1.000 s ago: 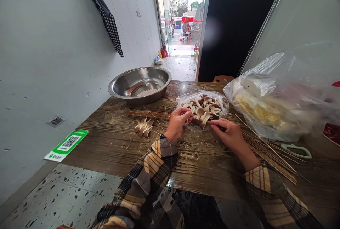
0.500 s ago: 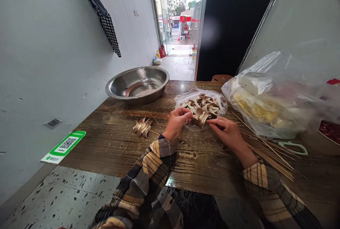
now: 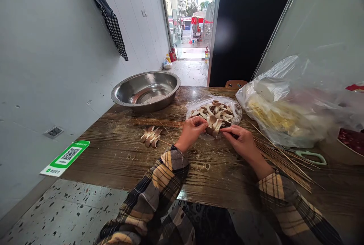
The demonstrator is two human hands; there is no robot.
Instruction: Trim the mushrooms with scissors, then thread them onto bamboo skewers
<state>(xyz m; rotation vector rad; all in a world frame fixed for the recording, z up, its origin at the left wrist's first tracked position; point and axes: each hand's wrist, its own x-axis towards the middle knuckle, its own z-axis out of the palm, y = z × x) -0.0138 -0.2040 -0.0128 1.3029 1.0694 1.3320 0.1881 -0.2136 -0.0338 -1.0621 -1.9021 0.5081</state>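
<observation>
My left hand (image 3: 195, 129) pinches at the left side of a small row of brown-capped oyster mushrooms (image 3: 214, 127). On their right side, my right hand (image 3: 237, 138) is closed, thumb and forefinger together at the edge of the row. Any skewer inside these mushrooms is hidden or too thin to make out. Just behind them, an open clear plastic bag (image 3: 238, 111) holds a heap of loose oyster mushrooms (image 3: 224, 113). To the left, a bamboo skewer threaded with mushrooms (image 3: 151, 136) lies flat on the wooden table (image 3: 119, 161).
A steel basin (image 3: 146, 103) stands at the back left. Several bare bamboo skewers (image 3: 284, 163) lie right of my right hand, beside green-handled scissors (image 3: 313, 158). A large plastic bag with yellow food (image 3: 273, 116) sits behind them. A QR-code card (image 3: 66, 158) lies at the left edge.
Both hands stay at the mushrooms with hardly any movement. The whole view has shifted slightly, so things sit a little further left.
</observation>
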